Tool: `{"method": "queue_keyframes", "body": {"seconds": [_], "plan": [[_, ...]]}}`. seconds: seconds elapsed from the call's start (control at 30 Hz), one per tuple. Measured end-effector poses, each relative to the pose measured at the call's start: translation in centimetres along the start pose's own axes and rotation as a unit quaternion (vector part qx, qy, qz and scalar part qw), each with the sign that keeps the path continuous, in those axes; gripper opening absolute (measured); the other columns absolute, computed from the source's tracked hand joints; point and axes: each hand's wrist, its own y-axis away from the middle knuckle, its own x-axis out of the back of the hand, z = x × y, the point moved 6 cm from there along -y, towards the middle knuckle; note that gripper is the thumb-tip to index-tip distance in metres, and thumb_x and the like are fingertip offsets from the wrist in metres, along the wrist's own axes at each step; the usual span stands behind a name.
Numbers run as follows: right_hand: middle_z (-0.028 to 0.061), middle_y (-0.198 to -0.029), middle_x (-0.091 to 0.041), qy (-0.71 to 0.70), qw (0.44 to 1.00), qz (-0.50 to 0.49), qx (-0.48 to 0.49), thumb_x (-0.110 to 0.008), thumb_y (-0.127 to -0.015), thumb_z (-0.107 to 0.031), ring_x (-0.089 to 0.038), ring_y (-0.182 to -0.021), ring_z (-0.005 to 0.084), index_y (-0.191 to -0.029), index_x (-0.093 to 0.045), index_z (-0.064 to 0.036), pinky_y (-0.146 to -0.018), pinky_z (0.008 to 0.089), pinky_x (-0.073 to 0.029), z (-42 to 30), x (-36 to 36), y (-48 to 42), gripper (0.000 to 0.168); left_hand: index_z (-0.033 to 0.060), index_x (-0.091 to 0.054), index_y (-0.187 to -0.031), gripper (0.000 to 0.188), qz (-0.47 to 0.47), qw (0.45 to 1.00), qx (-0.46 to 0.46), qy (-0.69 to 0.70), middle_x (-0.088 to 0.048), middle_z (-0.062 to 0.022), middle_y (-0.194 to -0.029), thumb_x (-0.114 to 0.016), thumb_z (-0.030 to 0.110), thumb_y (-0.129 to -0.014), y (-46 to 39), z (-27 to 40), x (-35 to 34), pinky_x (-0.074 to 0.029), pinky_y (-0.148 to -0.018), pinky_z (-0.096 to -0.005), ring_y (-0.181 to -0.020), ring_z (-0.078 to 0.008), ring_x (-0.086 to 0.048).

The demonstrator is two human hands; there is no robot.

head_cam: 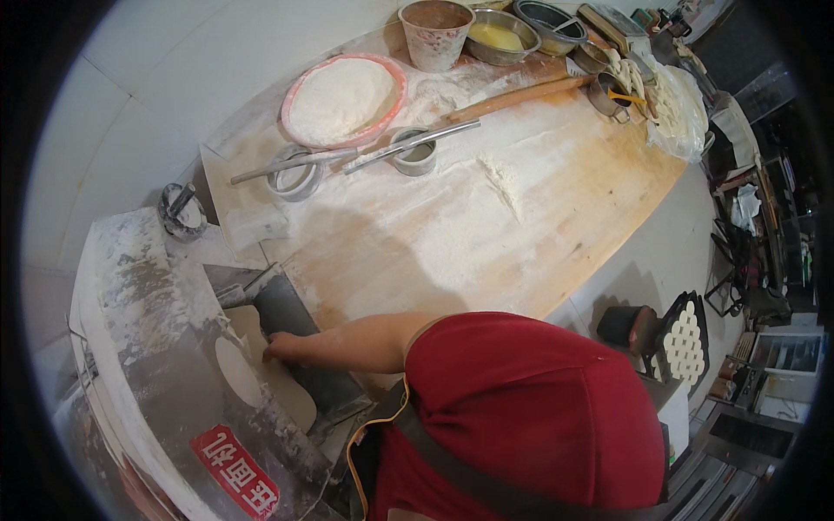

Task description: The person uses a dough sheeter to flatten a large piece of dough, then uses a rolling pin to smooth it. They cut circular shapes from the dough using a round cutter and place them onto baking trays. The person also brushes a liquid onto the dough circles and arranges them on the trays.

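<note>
My right hand (279, 348) reaches left to a flour machine's dark metal chute and is closed at the edge of a pale, flattened dough sheet (293, 394). The sheet lies along the chute (313, 378), and its upper part (244, 325) runs beside the machine's body. A pale oval patch (238, 371) shows on the flour-dusted grey machine housing (176, 371), which bears a red label (234, 472) with writing. My fingertips are small and partly hidden against the dough. My left hand is out of view.
A floured wooden worktop (521, 215) holds a pink-rimmed basin of flour (342, 101), two metal rods (417, 144) resting across white rings, a wooden rolling pin (521, 99) and a metal cup (609, 98). A bucket (435, 39) stands behind. At right is a black tray (694, 312) of several dough pieces.
</note>
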Motion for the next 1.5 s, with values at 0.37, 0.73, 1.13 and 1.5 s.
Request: {"method": "queue_keyframes", "body": {"seconds": [0.37,0.73,1.13,1.5], "plan": [[0.0238,-0.097,-0.065,0.245,0.948,0.166,0.119,-0.068,-0.065,-0.015,-0.064,-0.093,0.0365,-0.110,-0.057,-0.003,-0.079,0.0454,-0.050,0.9,5.9,2.8,0.048,0.0070,-0.035,-0.145,0.061,-0.002,0.998,0.032,0.052,-0.035,-0.0138,-0.149,-0.057,0.019,-0.090,0.2,4.7,3.4,-0.026,-0.113,-0.0439,-0.139,-0.0305,-0.031],[0.0107,-0.108,-0.065,0.114,0.974,0.145,0.131,-0.068,-0.070,-0.004,-0.063,-0.094,0.0241,-0.123,-0.057,-0.003,-0.080,0.0342,-0.050,-0.2,15.7,11.8,0.054,0.0070,-0.044,-0.140,0.061,0.098,0.945,0.118,0.289,-0.044,-0.0106,-0.145,-0.065,0.007,-0.083,2.8,23.9,19.1,-0.030,-0.111,-0.0385,-0.133,-0.0240,-0.041],[0.0149,-0.098,-0.065,-0.081,0.989,0.098,0.072,-0.064,-0.077,-0.001,-0.065,-0.083,0.0228,-0.118,-0.055,0.004,-0.065,0.0334,-0.055,-0.3,24.1,21.3,0.042,0.0059,-0.039,-0.141,0.079,-0.171,0.933,0.220,0.228,-0.034,-0.0236,-0.144,-0.074,0.028,-0.074,3.9,60.3,-5.7,-0.032,-0.108,-0.0422,-0.135,-0.0344,-0.033],[0.0107,-0.111,-0.061,-0.185,0.972,0.027,0.142,-0.051,-0.089,-0.012,-0.060,-0.099,0.0218,-0.121,-0.054,0.001,-0.088,0.0362,-0.049,-3.7,25.3,24.6,0.035,-0.0036,-0.062,-0.106,0.033,-0.144,0.737,0.176,0.637,-0.061,-0.0181,-0.070,-0.055,0.017,-0.082,-0.6,61.7,0.0,-0.047,-0.060,-0.0395,-0.065,-0.0240,-0.060]]}}
